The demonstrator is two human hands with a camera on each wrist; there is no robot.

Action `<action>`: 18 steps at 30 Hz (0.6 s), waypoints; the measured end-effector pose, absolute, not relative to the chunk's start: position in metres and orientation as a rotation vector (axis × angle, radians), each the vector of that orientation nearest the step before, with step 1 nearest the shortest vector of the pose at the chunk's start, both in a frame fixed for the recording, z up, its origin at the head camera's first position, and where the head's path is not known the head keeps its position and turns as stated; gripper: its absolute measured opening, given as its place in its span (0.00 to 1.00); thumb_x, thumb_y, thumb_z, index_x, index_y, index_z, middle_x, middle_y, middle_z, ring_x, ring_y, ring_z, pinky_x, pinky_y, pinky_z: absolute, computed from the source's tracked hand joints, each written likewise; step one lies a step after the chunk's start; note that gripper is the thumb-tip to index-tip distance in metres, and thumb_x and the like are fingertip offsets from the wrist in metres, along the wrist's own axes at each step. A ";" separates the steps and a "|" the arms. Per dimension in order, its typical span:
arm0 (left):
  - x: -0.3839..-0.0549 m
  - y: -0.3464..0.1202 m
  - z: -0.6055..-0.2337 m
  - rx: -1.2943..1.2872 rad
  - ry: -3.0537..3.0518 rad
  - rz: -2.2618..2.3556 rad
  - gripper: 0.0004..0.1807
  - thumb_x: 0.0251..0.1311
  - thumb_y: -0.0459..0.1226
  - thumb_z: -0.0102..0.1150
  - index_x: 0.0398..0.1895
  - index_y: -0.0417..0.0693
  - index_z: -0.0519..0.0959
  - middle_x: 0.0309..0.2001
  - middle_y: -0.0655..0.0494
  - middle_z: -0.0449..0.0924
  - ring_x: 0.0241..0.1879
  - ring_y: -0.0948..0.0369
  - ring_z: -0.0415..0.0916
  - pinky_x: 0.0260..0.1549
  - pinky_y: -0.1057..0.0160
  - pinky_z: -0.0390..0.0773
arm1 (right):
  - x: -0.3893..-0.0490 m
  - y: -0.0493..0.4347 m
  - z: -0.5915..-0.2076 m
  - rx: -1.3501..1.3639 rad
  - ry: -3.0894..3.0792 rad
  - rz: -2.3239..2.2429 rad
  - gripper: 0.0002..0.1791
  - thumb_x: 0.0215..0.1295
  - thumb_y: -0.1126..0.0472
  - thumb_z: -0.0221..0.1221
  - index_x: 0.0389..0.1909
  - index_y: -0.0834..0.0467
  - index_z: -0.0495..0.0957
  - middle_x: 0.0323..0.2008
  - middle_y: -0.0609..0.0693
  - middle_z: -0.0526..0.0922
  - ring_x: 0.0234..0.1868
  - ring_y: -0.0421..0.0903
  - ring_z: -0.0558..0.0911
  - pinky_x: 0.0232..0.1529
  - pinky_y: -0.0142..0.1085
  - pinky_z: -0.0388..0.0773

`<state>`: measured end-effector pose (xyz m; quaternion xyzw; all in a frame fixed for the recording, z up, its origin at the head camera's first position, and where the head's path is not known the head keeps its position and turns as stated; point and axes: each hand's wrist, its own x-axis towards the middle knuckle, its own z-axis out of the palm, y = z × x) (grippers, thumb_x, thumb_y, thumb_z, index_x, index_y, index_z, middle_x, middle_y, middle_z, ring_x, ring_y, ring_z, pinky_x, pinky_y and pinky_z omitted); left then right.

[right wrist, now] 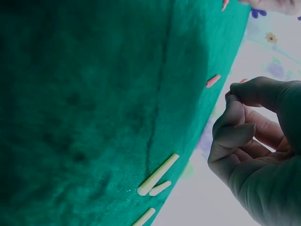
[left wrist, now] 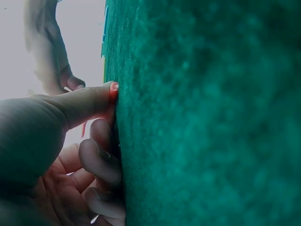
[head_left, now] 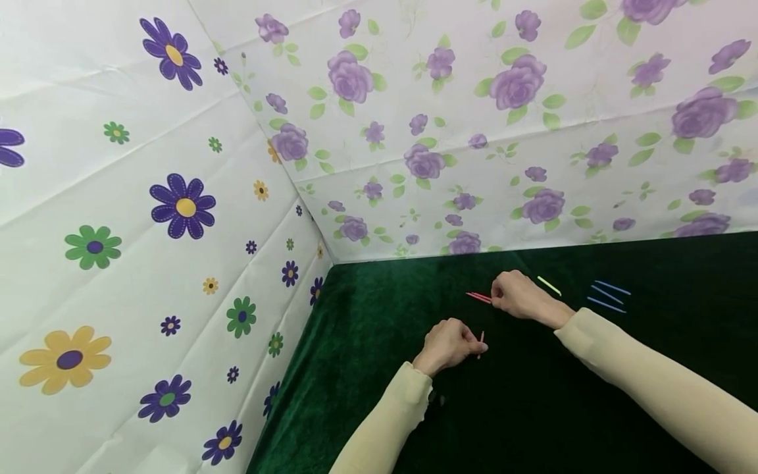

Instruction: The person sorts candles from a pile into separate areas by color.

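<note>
My left hand is low over the dark green cloth, with a short pinkish-red stick pinched at the thumb tip. In the left wrist view that stick's red end shows at the thumb, close against the cloth. Farther back and to the right, my right hand pinches a red stick between thumb and forefinger; its tip peeks out in the right wrist view, the rest hidden by the fingers. Thin red sticks show just left of those fingertips. One red stick lies on the cloth there.
A yellow stick lies right of my right hand; pale yellow sticks also show in the right wrist view. Three blue sticks lie farther right. Flower-printed sheets stand behind and along the left of the green cloth.
</note>
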<state>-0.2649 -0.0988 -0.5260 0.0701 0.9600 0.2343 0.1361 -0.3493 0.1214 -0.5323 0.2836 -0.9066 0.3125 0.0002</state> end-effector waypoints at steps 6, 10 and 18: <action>-0.267 -0.099 -0.526 0.208 2.793 0.659 0.20 0.65 0.55 0.76 0.17 0.62 0.87 0.24 0.69 0.81 0.24 0.65 0.73 0.29 0.65 0.69 | -0.362 0.116 -0.532 0.842 -2.871 1.002 0.10 0.71 0.67 0.64 0.27 0.58 0.87 0.21 0.50 0.83 0.20 0.43 0.75 0.26 0.37 0.72; -0.266 -0.099 -0.525 0.222 2.795 0.667 0.19 0.65 0.55 0.76 0.17 0.62 0.88 0.25 0.69 0.82 0.25 0.65 0.73 0.30 0.65 0.70 | -0.362 0.109 -0.524 0.747 -2.950 0.964 0.11 0.71 0.68 0.64 0.27 0.60 0.87 0.20 0.50 0.82 0.19 0.43 0.75 0.25 0.36 0.71; -0.266 -0.100 -0.525 0.208 2.786 0.678 0.19 0.64 0.54 0.77 0.17 0.61 0.88 0.26 0.69 0.82 0.24 0.65 0.73 0.28 0.65 0.70 | -0.364 0.104 -0.523 0.659 -3.009 0.972 0.11 0.73 0.68 0.64 0.28 0.61 0.88 0.19 0.51 0.82 0.18 0.43 0.77 0.23 0.35 0.72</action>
